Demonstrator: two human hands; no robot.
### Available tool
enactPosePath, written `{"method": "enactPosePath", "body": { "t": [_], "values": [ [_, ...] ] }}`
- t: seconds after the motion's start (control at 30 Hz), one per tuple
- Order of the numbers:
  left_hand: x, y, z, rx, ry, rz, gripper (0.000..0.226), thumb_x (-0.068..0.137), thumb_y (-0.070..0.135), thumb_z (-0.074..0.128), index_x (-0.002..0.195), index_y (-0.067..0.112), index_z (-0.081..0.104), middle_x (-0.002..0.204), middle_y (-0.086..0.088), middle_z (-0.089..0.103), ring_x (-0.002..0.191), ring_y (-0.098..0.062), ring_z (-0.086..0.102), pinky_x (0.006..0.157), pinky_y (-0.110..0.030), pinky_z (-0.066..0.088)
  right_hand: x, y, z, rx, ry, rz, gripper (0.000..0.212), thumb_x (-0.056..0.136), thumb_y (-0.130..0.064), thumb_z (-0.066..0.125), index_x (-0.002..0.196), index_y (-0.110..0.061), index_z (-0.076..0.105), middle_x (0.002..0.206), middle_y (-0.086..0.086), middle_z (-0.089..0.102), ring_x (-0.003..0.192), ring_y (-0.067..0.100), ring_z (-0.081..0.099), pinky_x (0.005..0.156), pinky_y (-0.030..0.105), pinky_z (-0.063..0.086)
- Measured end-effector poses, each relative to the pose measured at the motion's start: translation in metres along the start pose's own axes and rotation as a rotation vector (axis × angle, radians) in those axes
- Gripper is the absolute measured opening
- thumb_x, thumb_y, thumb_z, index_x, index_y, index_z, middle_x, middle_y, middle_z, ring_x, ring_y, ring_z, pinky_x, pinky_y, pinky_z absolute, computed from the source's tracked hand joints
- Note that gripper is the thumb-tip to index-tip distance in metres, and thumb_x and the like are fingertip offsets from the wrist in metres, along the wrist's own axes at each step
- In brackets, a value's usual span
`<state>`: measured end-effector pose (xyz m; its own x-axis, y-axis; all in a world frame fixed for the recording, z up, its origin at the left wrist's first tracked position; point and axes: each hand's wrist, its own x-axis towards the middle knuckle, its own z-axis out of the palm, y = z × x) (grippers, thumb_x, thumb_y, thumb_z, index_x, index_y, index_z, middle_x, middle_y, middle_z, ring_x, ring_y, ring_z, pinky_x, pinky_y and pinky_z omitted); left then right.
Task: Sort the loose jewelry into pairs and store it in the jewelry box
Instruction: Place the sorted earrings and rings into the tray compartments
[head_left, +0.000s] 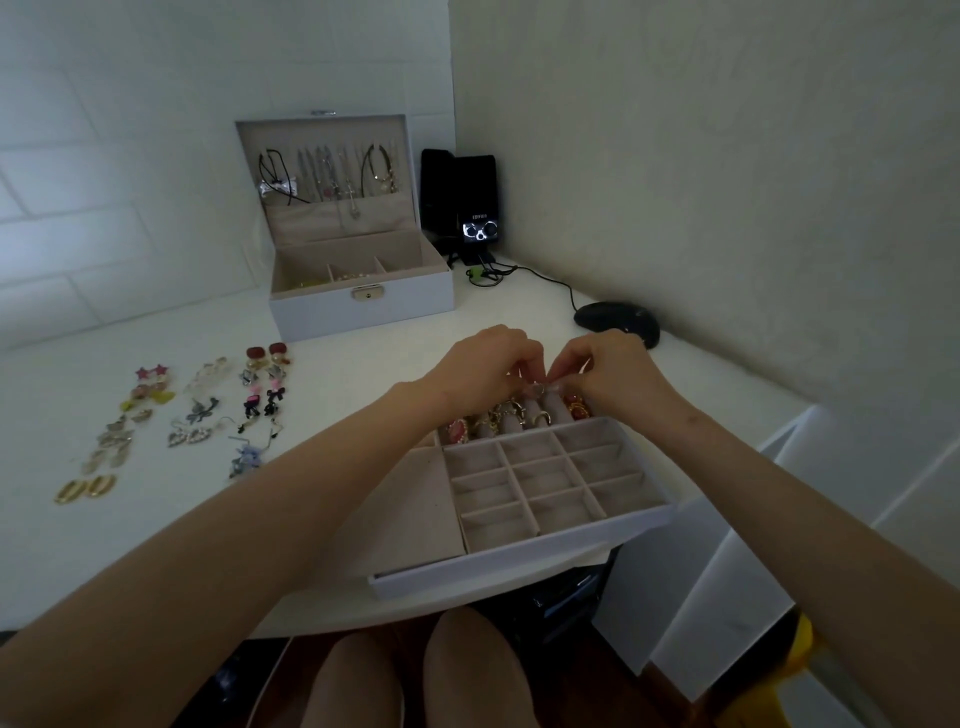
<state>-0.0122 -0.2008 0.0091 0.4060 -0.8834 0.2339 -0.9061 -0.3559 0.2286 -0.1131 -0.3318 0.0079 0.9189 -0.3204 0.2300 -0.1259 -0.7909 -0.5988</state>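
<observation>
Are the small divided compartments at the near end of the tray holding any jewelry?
No: the tray has bare divided compartments; rings sit only in its far roll slots.

White jewelry box, beige lining.

Dim light, tiled white wall — textured wall at right, white desk, wooden floor.

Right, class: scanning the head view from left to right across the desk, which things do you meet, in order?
Gold oval earrings → open jewelry box → black speaker → black mouse. The tray, left hand and right hand overlap these, so are omitted.
</observation>
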Motion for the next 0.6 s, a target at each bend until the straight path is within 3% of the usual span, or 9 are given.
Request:
{"method": "enactPosePath", "body": {
  "t": [0.3,0.6],
  "values": [
    [0.0006,0.0033,0.0032,-0.011,0.006,0.001,0.007,0.084,0.017,0.064,0.09,0.015,0.066,0.089,0.005,0.054,0.09,-0.011,0.046,0.078,-0.029,0.041,0.0024,0.0088,0.0054,-0.032,-0.034,0.016,0.013,0.074,-0.017,0.077,0.085,-0.012,0.073,0.075,-0.005,0.061,0.064,0.0,0.051,0.061,0.012,0.039],
    [-0.003,-0.0062,-0.0047,0.032,-0.039,0.031,0.01,0.087,0.019,0.062,0.094,0.018,0.069,0.09,0.006,0.056,0.088,-0.007,0.04,0.077,-0.026,0.036,0.002,0.0074,0.0087,0.008,-0.06,-0.012,0.01,0.075,-0.017,0.077,0.084,-0.013,0.075,0.068,-0.012,0.059,0.062,0.0,0.052,0.059,0.011,0.037]
  ]
}}
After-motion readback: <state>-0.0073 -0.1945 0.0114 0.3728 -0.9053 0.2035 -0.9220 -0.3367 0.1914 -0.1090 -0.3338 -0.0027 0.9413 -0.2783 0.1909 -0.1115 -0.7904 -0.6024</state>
